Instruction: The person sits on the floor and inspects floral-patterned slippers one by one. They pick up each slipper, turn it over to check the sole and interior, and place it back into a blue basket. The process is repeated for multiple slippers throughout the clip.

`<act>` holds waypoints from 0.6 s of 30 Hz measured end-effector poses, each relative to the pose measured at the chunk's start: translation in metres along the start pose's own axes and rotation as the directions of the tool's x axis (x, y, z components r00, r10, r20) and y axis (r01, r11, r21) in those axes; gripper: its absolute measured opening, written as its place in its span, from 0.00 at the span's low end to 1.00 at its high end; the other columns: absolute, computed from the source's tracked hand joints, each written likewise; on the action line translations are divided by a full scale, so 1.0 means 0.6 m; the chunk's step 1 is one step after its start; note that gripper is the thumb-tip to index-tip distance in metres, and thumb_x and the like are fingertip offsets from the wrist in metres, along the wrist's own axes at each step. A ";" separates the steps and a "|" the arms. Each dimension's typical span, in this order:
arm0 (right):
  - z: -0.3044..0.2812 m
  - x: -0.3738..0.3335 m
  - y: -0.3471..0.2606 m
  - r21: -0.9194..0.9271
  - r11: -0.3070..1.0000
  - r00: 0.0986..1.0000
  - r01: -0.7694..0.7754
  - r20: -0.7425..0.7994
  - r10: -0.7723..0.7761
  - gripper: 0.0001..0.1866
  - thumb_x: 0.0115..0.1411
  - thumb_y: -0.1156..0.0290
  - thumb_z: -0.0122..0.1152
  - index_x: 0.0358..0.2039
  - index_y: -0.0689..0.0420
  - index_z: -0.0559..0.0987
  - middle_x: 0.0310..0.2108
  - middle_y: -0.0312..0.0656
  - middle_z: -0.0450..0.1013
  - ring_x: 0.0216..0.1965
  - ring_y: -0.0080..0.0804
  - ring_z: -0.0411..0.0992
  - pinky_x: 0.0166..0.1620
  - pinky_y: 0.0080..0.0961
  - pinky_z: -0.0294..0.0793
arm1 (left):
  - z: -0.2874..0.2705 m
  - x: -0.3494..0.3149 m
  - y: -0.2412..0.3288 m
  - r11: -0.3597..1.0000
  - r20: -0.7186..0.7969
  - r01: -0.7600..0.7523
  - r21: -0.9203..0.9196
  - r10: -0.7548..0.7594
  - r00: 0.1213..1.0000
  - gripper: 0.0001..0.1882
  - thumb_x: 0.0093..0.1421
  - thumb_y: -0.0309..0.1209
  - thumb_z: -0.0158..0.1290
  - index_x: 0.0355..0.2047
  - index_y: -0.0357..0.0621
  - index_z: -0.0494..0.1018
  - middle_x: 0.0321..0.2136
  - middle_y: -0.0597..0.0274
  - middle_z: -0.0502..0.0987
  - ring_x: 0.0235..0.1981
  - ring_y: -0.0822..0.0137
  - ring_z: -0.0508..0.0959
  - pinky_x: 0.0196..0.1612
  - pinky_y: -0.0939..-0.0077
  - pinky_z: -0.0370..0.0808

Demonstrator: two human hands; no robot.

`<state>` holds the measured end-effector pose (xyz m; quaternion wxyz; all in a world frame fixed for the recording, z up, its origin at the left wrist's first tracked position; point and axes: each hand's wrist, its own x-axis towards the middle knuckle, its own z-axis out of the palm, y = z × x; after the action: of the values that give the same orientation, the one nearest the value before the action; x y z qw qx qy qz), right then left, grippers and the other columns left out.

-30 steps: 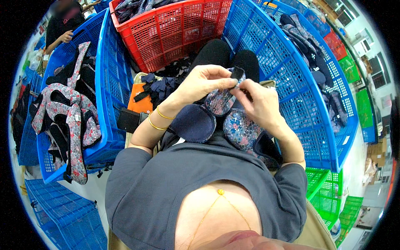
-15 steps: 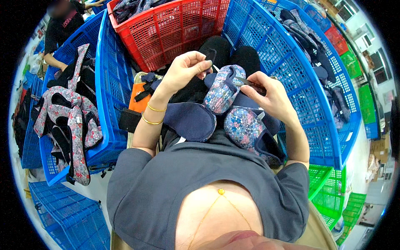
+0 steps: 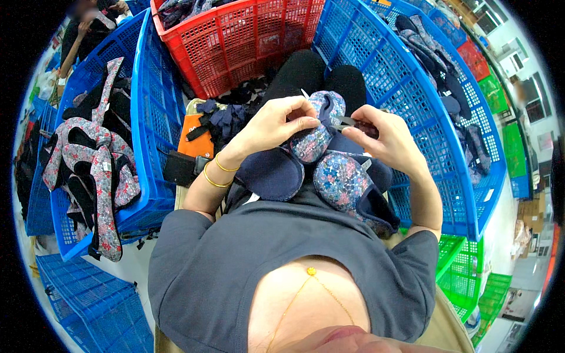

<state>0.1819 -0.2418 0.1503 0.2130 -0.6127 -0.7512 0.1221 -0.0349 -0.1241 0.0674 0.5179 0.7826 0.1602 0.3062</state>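
Note:
A floral fabric slipper [image 3: 310,144] with navy trim stands over my lap. My left hand [image 3: 288,120] pinches its upper left side between thumb and fingers. In my right hand [image 3: 382,136] are small thread snips [image 3: 347,122], their metal blades pointing left toward the slipper; my fingers partly hide the dark handle. Whether the blades touch the fabric, I cannot tell. Below lie a navy oval sole [image 3: 271,175], facing up, and another floral slipper [image 3: 344,181] with a dark opening and a small white label.
Tall blue baskets [image 3: 406,112] rise close on both sides, holding floral pieces [image 3: 103,167]. A red basket [image 3: 235,47] stands ahead. Dark scraps [image 3: 226,120] lie beside an orange patch [image 3: 196,141] at my left. Another person [image 3: 73,41] is at the far left.
My left hand has moved right and down, onto the slipper. My right hand stays nearly in place with the snips. The other person's arm has come up out of the basket.

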 end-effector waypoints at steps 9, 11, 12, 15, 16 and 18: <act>0.026 0.017 -0.016 -0.319 0.925 0.977 0.207 0.018 -0.213 0.18 0.58 0.53 0.59 0.29 0.56 0.71 0.22 0.44 0.72 0.23 0.43 0.74 0.25 0.37 0.70 | 0.003 -0.004 0.005 0.995 -0.007 -0.055 0.078 0.055 0.998 0.07 0.62 0.28 0.54 0.37 0.36 0.71 0.31 0.65 0.75 0.33 0.77 0.74 0.36 0.80 0.74; 0.029 0.017 -0.015 -0.298 0.930 0.975 0.213 0.011 -0.220 0.18 0.58 0.53 0.59 0.29 0.56 0.71 0.22 0.44 0.72 0.23 0.43 0.74 0.25 0.37 0.69 | 0.002 -0.007 0.008 0.991 -0.020 -0.079 0.112 0.082 0.996 0.07 0.62 0.27 0.54 0.37 0.36 0.71 0.31 0.65 0.75 0.34 0.77 0.75 0.36 0.80 0.75; 0.030 0.017 -0.015 -0.288 0.933 0.975 0.216 0.007 -0.223 0.17 0.58 0.53 0.59 0.29 0.56 0.71 0.22 0.44 0.72 0.22 0.43 0.73 0.24 0.37 0.69 | 0.003 -0.008 0.007 0.990 -0.020 -0.082 0.118 0.085 0.996 0.07 0.62 0.27 0.53 0.37 0.36 0.71 0.31 0.65 0.75 0.34 0.76 0.75 0.36 0.79 0.75; 0.027 0.007 -0.014 -0.248 0.947 0.978 0.205 0.005 -0.210 0.16 0.59 0.55 0.59 0.29 0.56 0.71 0.23 0.44 0.72 0.22 0.43 0.73 0.25 0.38 0.69 | 0.005 -0.008 0.002 0.990 -0.021 -0.091 0.111 0.094 0.995 0.06 0.62 0.26 0.53 0.37 0.36 0.70 0.31 0.64 0.75 0.33 0.75 0.76 0.36 0.79 0.75; 0.030 0.005 -0.014 -0.243 0.951 0.980 0.192 -0.003 -0.199 0.16 0.59 0.55 0.59 0.29 0.55 0.71 0.23 0.44 0.72 0.23 0.43 0.74 0.25 0.37 0.69 | 0.007 -0.007 0.002 0.992 -0.011 -0.090 0.091 0.091 0.996 0.06 0.62 0.26 0.52 0.37 0.36 0.70 0.31 0.64 0.75 0.33 0.75 0.76 0.36 0.79 0.76; 0.036 0.003 -0.012 -0.232 0.958 0.984 0.166 -0.018 -0.175 0.15 0.59 0.55 0.59 0.30 0.55 0.72 0.23 0.44 0.72 0.23 0.43 0.74 0.25 0.37 0.69 | 0.009 -0.006 0.002 0.993 -0.002 -0.091 0.073 0.091 0.996 0.06 0.63 0.25 0.52 0.37 0.36 0.70 0.31 0.64 0.75 0.33 0.74 0.76 0.36 0.78 0.76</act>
<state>0.1654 -0.2401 0.1345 0.1646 -0.5685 -0.8060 0.0039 -0.0342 -0.1307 0.0658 0.4740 0.8067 0.1369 0.3254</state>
